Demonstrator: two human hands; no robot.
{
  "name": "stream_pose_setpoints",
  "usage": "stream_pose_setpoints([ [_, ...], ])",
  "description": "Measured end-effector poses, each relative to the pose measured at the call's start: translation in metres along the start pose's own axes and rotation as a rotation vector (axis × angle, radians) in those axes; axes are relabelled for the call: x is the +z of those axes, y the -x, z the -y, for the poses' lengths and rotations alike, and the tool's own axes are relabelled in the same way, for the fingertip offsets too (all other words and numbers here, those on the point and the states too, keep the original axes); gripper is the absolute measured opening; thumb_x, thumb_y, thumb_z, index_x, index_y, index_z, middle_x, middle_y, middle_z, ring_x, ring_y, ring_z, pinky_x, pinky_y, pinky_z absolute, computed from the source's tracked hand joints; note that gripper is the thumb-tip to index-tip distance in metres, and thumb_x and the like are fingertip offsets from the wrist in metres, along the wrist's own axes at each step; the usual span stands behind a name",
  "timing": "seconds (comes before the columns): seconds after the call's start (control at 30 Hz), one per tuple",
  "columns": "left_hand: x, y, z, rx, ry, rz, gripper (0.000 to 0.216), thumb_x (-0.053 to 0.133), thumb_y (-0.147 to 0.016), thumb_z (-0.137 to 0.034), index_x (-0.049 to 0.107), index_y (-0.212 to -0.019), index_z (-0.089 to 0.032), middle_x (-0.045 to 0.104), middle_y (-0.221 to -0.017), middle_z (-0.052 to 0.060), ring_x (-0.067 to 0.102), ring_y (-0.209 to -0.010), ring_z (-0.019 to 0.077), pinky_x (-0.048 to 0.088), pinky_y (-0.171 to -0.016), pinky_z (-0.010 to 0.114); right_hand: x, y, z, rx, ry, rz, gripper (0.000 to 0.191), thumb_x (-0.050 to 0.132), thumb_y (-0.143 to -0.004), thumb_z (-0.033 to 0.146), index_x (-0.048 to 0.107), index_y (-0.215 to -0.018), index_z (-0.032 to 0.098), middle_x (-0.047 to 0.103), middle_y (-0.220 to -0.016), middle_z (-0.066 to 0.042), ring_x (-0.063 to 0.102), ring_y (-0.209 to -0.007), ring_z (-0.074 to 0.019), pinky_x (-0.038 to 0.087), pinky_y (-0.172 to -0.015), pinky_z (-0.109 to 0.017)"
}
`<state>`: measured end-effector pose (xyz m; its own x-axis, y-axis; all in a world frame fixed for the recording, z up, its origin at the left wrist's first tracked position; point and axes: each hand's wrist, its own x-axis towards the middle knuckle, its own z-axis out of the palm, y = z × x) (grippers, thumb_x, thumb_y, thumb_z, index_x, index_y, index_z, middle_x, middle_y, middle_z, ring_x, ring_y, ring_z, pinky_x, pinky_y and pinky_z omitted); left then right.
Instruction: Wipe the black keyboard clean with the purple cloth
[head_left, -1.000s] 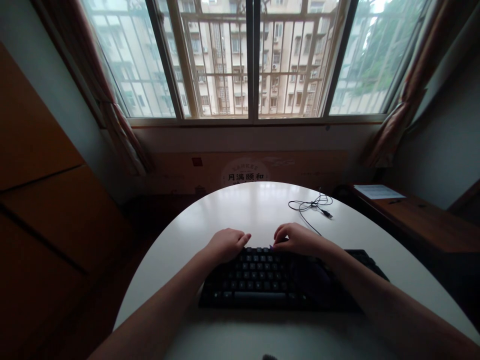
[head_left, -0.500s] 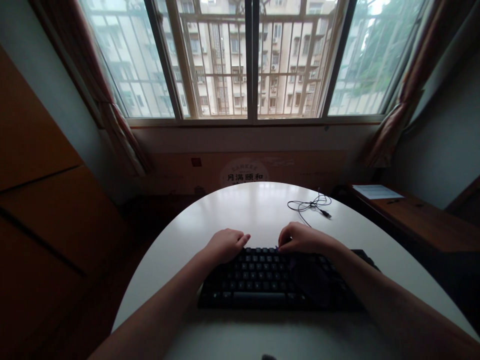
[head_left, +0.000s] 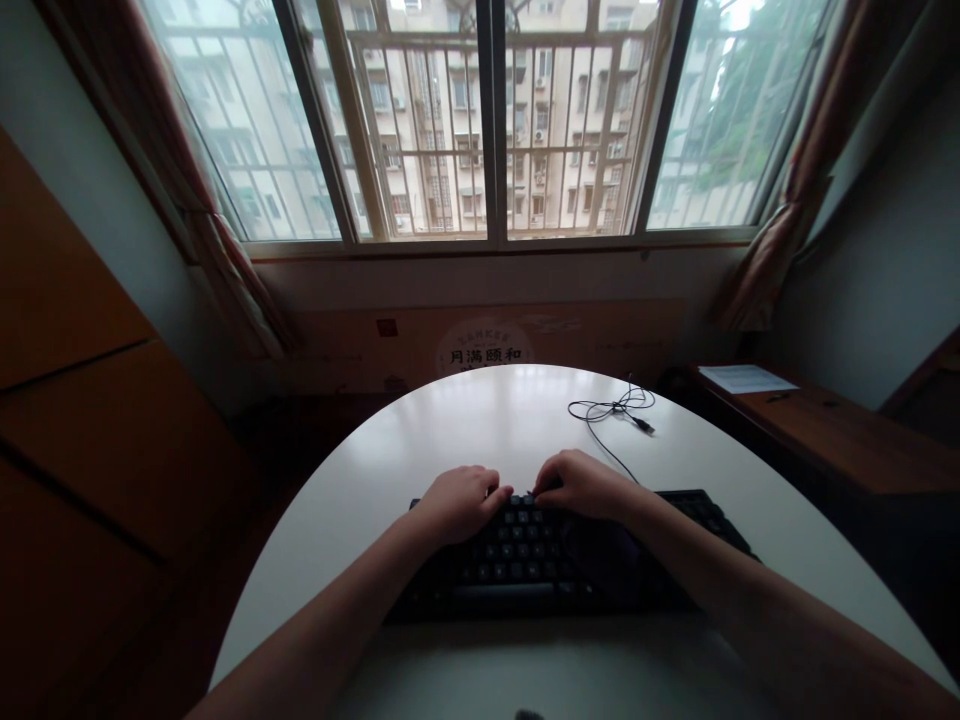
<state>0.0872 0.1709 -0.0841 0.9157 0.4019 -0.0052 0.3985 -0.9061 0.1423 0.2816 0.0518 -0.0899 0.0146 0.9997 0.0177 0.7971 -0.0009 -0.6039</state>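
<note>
A black keyboard [head_left: 525,570] lies on the white round table [head_left: 495,420] in front of me. My left hand [head_left: 459,503] rests on the upper left key rows. Its fingers are curled and the fingertips point right. My right hand [head_left: 581,485] sits on the top row beside it, fingers pinched together at a spot near the keyboard's far edge. What the pinch holds is too small to make out. The two hands nearly touch at the fingertips. My right forearm covers part of the keyboard's right half.
A thin black cable [head_left: 611,410] lies coiled on the table beyond the keyboard. A sheet of paper [head_left: 742,378] lies on a wooden desk [head_left: 840,440] at the right. A barred window [head_left: 487,120] with curtains faces me, and wooden panels [head_left: 90,420] stand at the left.
My left hand has slid right onto the top key rows and my right hand has moved left, so the fingertips have come together. The view has shifted slightly.
</note>
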Motion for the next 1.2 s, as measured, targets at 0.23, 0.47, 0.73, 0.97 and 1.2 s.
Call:
stream_pose_setpoints([
  [0.23, 0.001, -0.002, 0.001, -0.035, -0.002, 0.012, 0.048, 0.033, -0.093, -0.053, 0.064, -0.078, -0.02, 0.07, -0.086, 0.008, 0.063, -0.076, 0.0228, 0.04, -0.061, 0.031, -0.016, 0.003, -0.001, 0.099, 0.034, 0.081, 0.021, 0.068, -0.071, 0.032, 0.079, -0.083, 0.019, 0.075, -0.077, -0.003, 0.065, -0.07, -0.0179, 0.044, -0.062, -0.024],
  [0.47, 0.004, -0.003, 0.0, -0.025, -0.018, -0.011, 0.047, 0.033, -0.093, -0.052, 0.064, -0.078, -0.021, 0.07, -0.084, 0.007, 0.062, -0.075, 0.0223, 0.04, -0.061, 0.031, -0.009, 0.003, -0.013, 0.169, -0.259, 0.074, 0.025, 0.073, -0.067, 0.034, 0.078, -0.082, 0.015, 0.075, -0.079, -0.004, 0.066, -0.075, -0.0188, 0.046, -0.066, -0.024],
  [0.73, 0.006, -0.003, 0.002, -0.026, -0.013, -0.026, 0.048, 0.033, -0.093, -0.053, 0.064, -0.077, -0.021, 0.069, -0.083, 0.007, 0.061, -0.073, 0.022, 0.038, -0.06, 0.031, 0.006, -0.002, -0.018, 0.136, -0.327, 0.007, 0.027, 0.074, -0.067, 0.036, 0.077, -0.081, 0.013, 0.074, -0.076, -0.006, 0.065, -0.072, -0.0184, 0.047, -0.063, -0.024],
  [0.97, 0.002, -0.001, 0.001, -0.028, -0.011, -0.011, 0.048, 0.033, -0.094, -0.052, 0.064, -0.076, -0.02, 0.07, -0.084, 0.007, 0.061, -0.073, 0.0214, 0.039, -0.06, 0.03, 0.003, -0.003, -0.011, 0.015, -0.136, 0.025, 0.024, 0.07, -0.073, 0.034, 0.079, -0.088, 0.018, 0.076, -0.082, -0.004, 0.066, -0.072, -0.0179, 0.047, -0.069, -0.025],
  [1.2, 0.002, -0.002, 0.001, -0.03, -0.005, -0.014, 0.047, 0.033, -0.094, -0.051, 0.063, -0.075, -0.02, 0.069, -0.082, 0.006, 0.061, -0.072, 0.0208, 0.037, -0.058, 0.03, -0.014, 0.003, -0.008, -0.051, -0.03, 0.116, 0.026, 0.067, -0.075, 0.03, 0.078, -0.097, 0.023, 0.076, -0.088, -0.002, 0.067, -0.076, -0.0178, 0.047, -0.071, -0.024],
])
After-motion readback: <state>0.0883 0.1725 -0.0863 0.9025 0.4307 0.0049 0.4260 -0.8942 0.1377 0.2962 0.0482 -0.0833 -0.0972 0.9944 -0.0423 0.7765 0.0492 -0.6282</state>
